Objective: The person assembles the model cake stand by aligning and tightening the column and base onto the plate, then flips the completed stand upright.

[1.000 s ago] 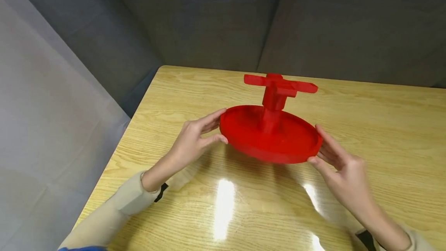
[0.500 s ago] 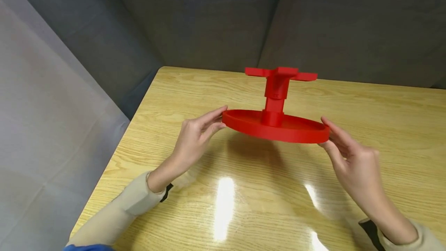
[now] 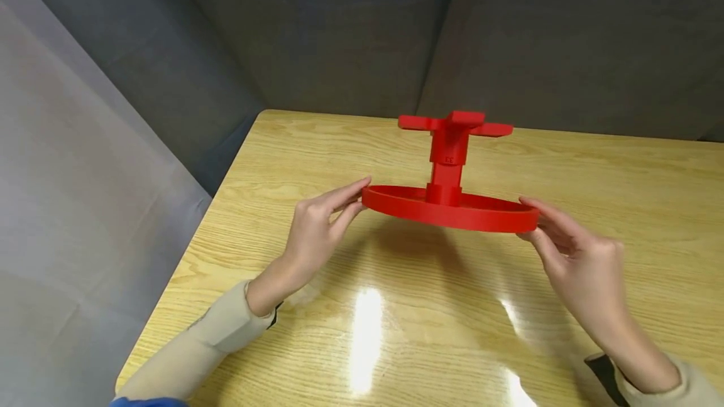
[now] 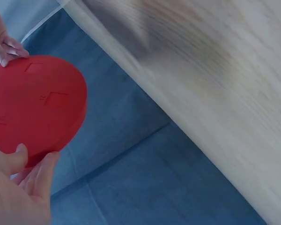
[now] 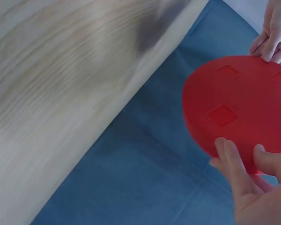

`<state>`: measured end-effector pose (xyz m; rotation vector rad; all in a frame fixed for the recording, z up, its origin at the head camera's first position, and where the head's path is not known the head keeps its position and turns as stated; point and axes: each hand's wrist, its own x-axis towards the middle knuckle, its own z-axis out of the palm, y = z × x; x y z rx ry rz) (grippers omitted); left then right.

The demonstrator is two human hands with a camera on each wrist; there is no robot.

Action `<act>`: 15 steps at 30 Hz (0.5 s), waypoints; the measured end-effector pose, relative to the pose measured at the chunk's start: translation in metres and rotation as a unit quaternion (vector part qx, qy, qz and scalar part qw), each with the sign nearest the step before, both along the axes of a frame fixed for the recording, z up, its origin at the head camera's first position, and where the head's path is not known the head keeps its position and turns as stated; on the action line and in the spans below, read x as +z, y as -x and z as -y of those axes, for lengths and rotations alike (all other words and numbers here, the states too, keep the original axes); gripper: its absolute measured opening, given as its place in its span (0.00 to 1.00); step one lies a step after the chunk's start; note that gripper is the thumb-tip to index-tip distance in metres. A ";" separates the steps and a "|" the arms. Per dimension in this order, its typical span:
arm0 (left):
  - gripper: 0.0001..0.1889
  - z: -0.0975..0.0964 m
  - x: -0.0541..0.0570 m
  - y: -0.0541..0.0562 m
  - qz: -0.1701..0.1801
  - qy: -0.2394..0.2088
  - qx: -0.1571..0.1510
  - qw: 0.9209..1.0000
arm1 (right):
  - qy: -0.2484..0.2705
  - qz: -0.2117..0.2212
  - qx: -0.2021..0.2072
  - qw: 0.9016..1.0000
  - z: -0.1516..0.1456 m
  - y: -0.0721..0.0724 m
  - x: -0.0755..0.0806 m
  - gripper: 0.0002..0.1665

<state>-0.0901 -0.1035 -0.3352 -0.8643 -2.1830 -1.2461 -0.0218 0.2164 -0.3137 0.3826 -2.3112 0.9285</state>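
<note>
A red round tray with a low rim is held above the table, seen almost edge-on and dipping slightly to the right. From its middle rises a red post, topped by a cross-shaped piece. My left hand pinches the left rim between thumb and fingers. On the opposite side, my right hand grips the rim the same way. Both wrist views show the flat underside with shallow square marks. The tray's inner floor is mostly hidden behind its front rim.
The light wooden table carries bright reflections and the tray's shadow. Dark grey cloth hangs behind the table's far edge, and paler cloth stands along the left side.
The tray has tilted from showing its inside to nearly edge-on. Its post now stands more upright, and both hands have shifted slightly right while keeping hold of the rim.
</note>
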 end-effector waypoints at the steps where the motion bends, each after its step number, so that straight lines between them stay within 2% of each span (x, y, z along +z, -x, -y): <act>1: 0.20 0.000 0.000 0.001 -0.001 -0.006 0.001 1.000 | 0.003 -0.011 -0.002 1.000 -0.001 0.001 0.000 0.30; 5: 0.17 0.002 0.002 0.004 0.004 -0.032 0.001 0.999 | 0.020 -0.053 0.003 0.998 -0.005 0.004 0.003 0.17; 7: 0.17 0.003 0.003 0.005 0.012 -0.046 -0.004 0.999 | 0.025 -0.063 0.006 0.998 -0.006 0.006 0.005 0.19; 9: 0.18 0.004 0.005 0.005 0.027 -0.057 -0.009 0.998 | 0.020 -0.054 0.007 0.998 -0.006 0.007 0.007 0.18; 12: 0.19 0.005 0.007 0.005 0.077 -0.077 -0.019 0.994 | 0.011 -0.022 0.000 1.000 -0.007 0.008 0.009 0.19; 13: 0.18 0.005 0.008 0.006 0.100 -0.084 -0.021 0.991 | 0.016 -0.007 0.002 1.000 -0.008 0.008 0.010 0.22; 15: 0.18 0.006 0.010 0.006 0.154 -0.098 -0.025 0.983 | 0.045 0.029 0.013 0.999 -0.008 0.009 0.012 0.22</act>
